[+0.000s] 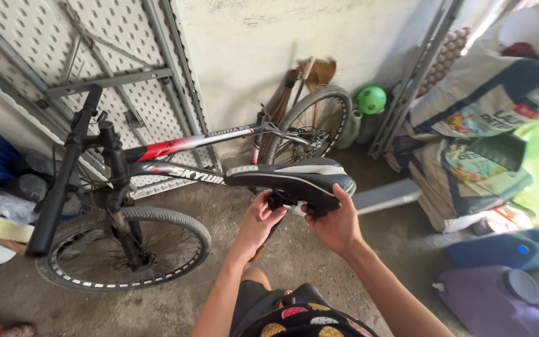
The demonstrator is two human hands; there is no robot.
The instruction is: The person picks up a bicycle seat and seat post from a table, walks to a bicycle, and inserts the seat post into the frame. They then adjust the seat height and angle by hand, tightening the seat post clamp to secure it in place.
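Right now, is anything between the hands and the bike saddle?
Nothing visible. The left hand and right hand both already touch the underside of the black saddle, at its clamp. The bicycle frame lies behind the saddle, not between it and the hands.

**Clutter along the wall**

A folded perforated table (126,93) leans against the pale wall. A broom (310,78) stands in the corner beside a green ball (370,99). Stacked printed sacks (469,143) pile up on the right, with a blue container (506,249) and a purple lidded container (500,302) on the concrete floor (176,299).
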